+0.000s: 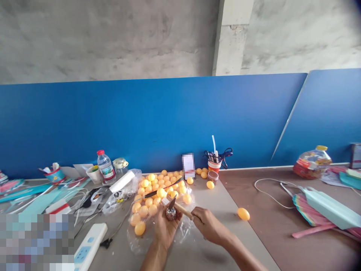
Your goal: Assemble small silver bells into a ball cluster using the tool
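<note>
My left hand (166, 229) is curled, palm up, around a small shiny silvery-brown ball (170, 213). A brown, pointed, leaf-shaped piece (172, 202) rises from its top. In my right fist (207, 222) is the wooden handle of a brush (183, 210), whose pale end reaches over the ball; I cannot tell whether they touch. Behind both hands, many orange table tennis balls (143, 211) lie bunched on a clear plastic bag (184, 232). A thin dark strip (150, 194) rests across them.
Beyond the balls stand a phone (188, 165) and a cup of pens and cables (214, 165). One loose orange ball (243, 213) lies to the right. Leftward are a water bottle (106, 167), a power strip (91, 244) and tangled cables. A blue partition (169, 120) closes off the back.
</note>
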`<state>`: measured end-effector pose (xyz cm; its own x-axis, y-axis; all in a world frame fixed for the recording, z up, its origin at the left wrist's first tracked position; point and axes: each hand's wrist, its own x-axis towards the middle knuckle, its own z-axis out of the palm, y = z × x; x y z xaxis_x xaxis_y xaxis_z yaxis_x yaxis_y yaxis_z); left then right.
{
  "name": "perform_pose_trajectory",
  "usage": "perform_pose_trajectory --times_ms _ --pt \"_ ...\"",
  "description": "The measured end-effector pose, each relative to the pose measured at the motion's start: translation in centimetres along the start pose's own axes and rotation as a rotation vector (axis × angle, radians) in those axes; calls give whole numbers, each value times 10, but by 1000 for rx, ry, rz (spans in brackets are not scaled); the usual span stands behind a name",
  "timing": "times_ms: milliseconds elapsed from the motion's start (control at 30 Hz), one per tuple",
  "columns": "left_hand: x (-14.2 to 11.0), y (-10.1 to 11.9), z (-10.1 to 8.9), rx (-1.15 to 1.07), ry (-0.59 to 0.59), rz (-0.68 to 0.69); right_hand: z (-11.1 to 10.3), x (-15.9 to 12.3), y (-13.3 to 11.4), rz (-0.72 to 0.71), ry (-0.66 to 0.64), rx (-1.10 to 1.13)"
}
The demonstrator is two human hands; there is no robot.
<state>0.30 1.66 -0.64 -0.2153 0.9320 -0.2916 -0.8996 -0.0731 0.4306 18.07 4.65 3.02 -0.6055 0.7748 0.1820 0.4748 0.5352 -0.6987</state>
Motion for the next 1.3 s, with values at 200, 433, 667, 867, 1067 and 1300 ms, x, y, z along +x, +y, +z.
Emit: perform_pose_trajectory --times_ms 200,433,667,867,1067,1300 --pt "-2 0 -1 -29 -86 -46 2 -1 3 40 40 80" --pt "-6 1 3 -15 -118 -29 2 -2 3 35 19 94" --pt "-7 -2 5 -8 -4 15 8 -1 4 23 -9 33" --pt "-6 0 3 -39 -68 10 7 -1 4 7 28 59" --pt "-4 2 2 -54 -110 -18 6 -1 3 -12 64 69" --pt "-3 7 3 -63 -38 13 10 2 13 41 27 115"
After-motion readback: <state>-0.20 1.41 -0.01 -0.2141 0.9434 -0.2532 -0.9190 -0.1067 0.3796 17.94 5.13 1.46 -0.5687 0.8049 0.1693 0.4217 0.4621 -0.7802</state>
